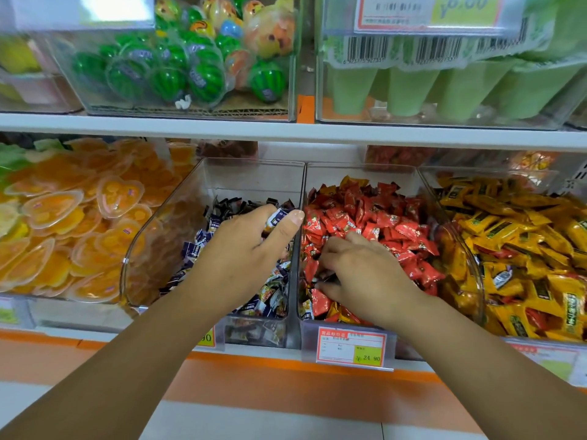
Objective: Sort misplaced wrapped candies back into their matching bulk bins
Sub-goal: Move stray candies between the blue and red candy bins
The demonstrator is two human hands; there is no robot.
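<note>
My left hand (246, 249) hovers over the clear bin of dark blue and white wrapped candies (273, 296), closed on a few blue and white wrapped candies (275, 217) that show between thumb and fingers. My right hand (362, 274) reaches down into the neighbouring bin of red wrapped candies (374, 217), its fingers curled into the pile around a dark wrapper (327, 276). Whether it has lifted that candy I cannot tell. A few yellow and blue-white candies (306, 308) lie at the red bin's front.
A bin of yellow wrapped candies (524, 249) stands to the right, with red ones mixed in. Heart-shaped orange jelly cups (63, 223) fill the left bin. The upper shelf holds watermelon-shaped jellies (190, 71) and green cups (413, 93). A price tag (351, 349) hangs below the red bin.
</note>
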